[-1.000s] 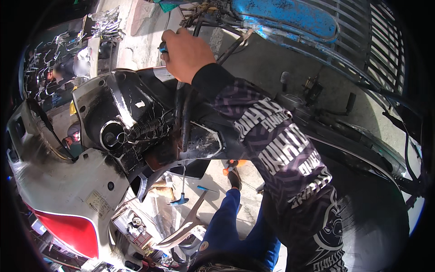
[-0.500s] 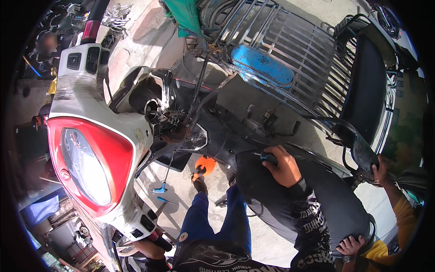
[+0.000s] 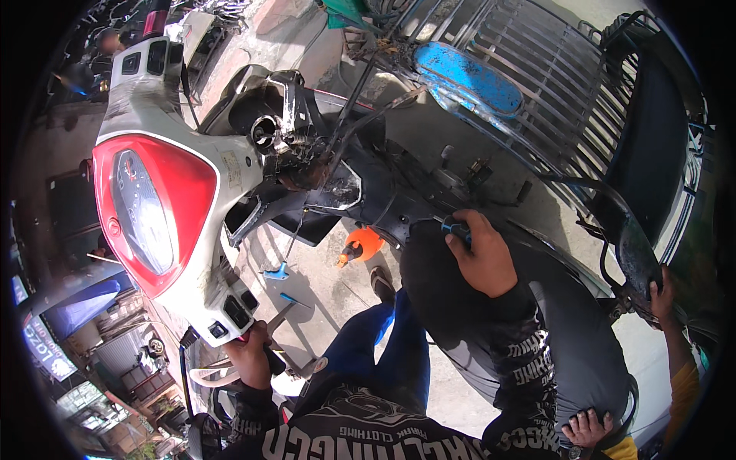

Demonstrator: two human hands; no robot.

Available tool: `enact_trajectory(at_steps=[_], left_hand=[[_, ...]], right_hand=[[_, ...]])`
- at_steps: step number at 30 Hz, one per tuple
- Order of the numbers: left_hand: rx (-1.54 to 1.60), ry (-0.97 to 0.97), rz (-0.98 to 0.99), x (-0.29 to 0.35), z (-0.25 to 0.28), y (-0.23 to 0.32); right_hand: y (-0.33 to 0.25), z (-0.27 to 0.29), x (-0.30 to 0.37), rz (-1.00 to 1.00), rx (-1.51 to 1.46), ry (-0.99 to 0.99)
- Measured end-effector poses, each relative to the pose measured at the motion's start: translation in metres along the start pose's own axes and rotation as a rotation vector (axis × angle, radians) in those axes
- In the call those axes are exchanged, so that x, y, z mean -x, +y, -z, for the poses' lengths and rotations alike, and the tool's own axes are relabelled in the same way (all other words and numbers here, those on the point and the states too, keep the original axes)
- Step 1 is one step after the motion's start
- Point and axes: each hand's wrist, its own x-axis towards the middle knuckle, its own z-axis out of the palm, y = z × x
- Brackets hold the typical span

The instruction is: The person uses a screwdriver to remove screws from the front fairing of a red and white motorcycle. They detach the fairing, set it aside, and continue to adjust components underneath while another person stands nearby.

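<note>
My left hand (image 3: 251,359) is closed around the left end of the handlebar (image 3: 244,337) of a scooter with a worn red and white handlebar cover (image 3: 184,184). On the front of the black seat (image 3: 437,299) rests my right hand (image 3: 487,259), fingers curled around a screwdriver (image 3: 454,228) with a dark, blue-marked handle. Its tip points toward the black body panel and the shaft is barely visible. Ahead of the seat, the front panel is off, baring the ignition barrel and wiring (image 3: 268,132).
Another person's hand (image 3: 589,427) lies on the seat's rear, their other hand (image 3: 661,297) on the rear frame. A slatted metal sidecar (image 3: 529,84) with a blue pad (image 3: 468,77) stands at the right. Below are an orange container (image 3: 366,244) and a blue-handled tool (image 3: 277,271).
My left hand has come up from below the handlebar end and closed around it. My feet have shifted and the view has moved. My right hand keeps the screwdriver over the seat.
</note>
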Motion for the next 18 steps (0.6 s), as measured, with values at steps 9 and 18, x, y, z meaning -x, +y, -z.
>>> enact_trajectory(at_steps=[9, 18], left_hand=[[-0.118, 0.063, 0.09, -0.003, -0.009, 0.012], [-0.347, 0.071, 0.17, -0.004, -0.01, 0.013]], right_hand=[[0.0, 0.002, -0.019, 0.056, -0.013, 0.139], [0.002, 0.0, -0.032, -0.209, -0.52, -0.108]])
